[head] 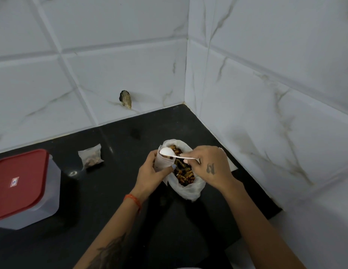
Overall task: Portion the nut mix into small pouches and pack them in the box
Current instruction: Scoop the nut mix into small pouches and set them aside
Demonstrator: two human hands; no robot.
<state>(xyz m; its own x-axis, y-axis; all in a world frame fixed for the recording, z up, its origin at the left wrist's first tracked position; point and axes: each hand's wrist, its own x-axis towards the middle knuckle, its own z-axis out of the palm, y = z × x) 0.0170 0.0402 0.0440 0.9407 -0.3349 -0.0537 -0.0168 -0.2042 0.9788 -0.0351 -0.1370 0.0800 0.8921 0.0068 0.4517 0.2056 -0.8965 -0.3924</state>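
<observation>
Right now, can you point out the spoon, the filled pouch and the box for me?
spoon (166, 152): head view, on its white bowl.
filled pouch (91, 156): head view, on the middle of the packet lying on the counter.
box (19, 184): head view, on its red lid.

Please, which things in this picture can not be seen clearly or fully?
- Box, head view: left side cut by the frame edge; red lid hides the contents.
- Small pouch: fill level hidden by the left hand and spoon.
- Filled pouch: contents too small to identify.
</observation>
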